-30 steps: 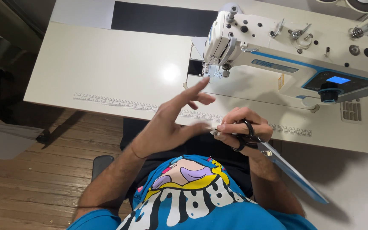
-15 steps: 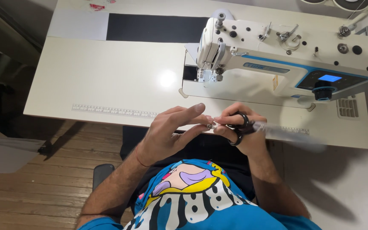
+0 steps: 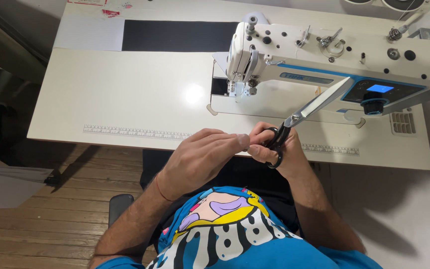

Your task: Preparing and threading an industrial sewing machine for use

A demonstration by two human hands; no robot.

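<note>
1. Your left hand hovered over the near edge of the white surface, fingers curled loosely, fingertips meeting your right hand; whether it pinched anything, you couldn't tell.
2. Your right hand was closed through the black handles of the scissors.
3. Their blades, shut, pointed up-right toward the sewing machine.

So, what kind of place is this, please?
Probably a sewing workshop or home sewing room. A white industrial sewing machine with a blue screen stands on a long white table with a printed ruler strip, and the right hand holds black-handled steel scissors.
</note>
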